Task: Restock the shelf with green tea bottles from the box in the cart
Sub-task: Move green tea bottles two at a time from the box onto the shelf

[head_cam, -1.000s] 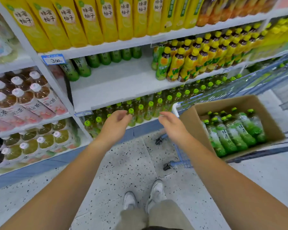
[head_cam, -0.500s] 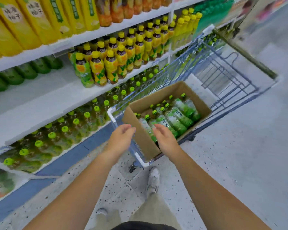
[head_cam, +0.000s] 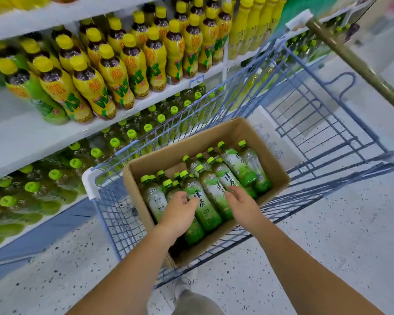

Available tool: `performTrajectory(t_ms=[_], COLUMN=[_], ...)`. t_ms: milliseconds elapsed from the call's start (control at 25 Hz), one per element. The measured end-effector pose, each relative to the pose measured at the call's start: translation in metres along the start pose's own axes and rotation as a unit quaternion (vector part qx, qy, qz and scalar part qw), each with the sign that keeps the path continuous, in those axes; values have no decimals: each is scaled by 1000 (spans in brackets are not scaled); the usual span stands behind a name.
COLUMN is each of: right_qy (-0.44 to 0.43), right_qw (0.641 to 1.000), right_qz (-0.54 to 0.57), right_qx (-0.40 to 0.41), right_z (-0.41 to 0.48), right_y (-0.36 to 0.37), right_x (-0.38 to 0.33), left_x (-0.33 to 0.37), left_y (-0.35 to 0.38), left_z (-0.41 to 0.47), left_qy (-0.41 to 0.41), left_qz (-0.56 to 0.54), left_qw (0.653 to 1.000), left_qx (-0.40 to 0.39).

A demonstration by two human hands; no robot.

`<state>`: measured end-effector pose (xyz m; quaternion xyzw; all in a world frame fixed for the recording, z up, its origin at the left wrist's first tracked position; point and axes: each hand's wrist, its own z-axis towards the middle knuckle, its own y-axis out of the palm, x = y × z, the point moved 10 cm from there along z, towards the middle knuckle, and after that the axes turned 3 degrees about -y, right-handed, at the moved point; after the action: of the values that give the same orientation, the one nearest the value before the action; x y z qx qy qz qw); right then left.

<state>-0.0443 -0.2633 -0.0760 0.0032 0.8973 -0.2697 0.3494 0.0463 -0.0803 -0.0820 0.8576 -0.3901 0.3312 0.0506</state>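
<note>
- Head view looks down into a blue wire cart [head_cam: 305,103] standing just beside the shelf [head_cam: 16,133]. A brown cardboard box [head_cam: 248,130] sits in the cart's basket.
- The green tea bottles [head_cam: 206,201] lie slanted on their sides in the box, packed touching one another, with their green caps pointing away from the person.
- The left hand [head_cam: 180,212] is over the bottles at the near left of the box. Its grip is spread and loose, with fingertips at the side of one bottle and nothing clasped.
- The right hand [head_cam: 241,202] is over the neighbouring bottles. Its grip is also spread, fingers slightly bent, and it closes on nothing.
- My judgement is that the step in hand is taking a bottle in each hand, with none lifted yet.
- The bottles overlap, so pulling one from under its neighbours could drag or roll the others and jam the lift.
- Their bodies look smooth and rounded. A grip that only rests on top rather than wrapping round could slip, and the bottle would drop back into the box or onto the speckled floor [head_cam: 328,235].
- The cart probably rolls, so leaning or pushing on the box may nudge it away.
- Yellow-capped bottles [head_cam: 87,87] stand close to the shelf's front edge, where a loaded arm swinging over could knock them off.
</note>
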Motion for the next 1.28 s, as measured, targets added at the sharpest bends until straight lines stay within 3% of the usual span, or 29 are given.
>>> performTrajectory(t_ms=[280,440,520,640,800,880,1080,1280], right_qy=[4,-10,-28,-19,-21,-17,-18,-24], right_qw=[996,991,976,952,931,910,881,899], right_qz=[-84,-134,-216,-306,-364,-415,-473,-437], right_qx=[-28,-5,14,4,4,7,11,3], right_z=[71,100,113,125,134,141,165,180], right_y=[2,-6,-13,-17,-20,-18,-18,-27], right_x=[34,39,37,40,34,31,21,21], left_x=[-37,-45,-36,-21,-30,-24,-14,-21], left_y=[42,66,77,77,94,90,82,77], left_z=[68,81,81,79,81,87,98,109], left_qy=[-77,-101,-116,-89,-94,-73,-87,-86], left_qz=[-7,38,61,165,168,194,126,62], left_qw=[997,994,991,979,979,974,977,985], left_qx=[-14,-14,-9,77,63,95,150,137])
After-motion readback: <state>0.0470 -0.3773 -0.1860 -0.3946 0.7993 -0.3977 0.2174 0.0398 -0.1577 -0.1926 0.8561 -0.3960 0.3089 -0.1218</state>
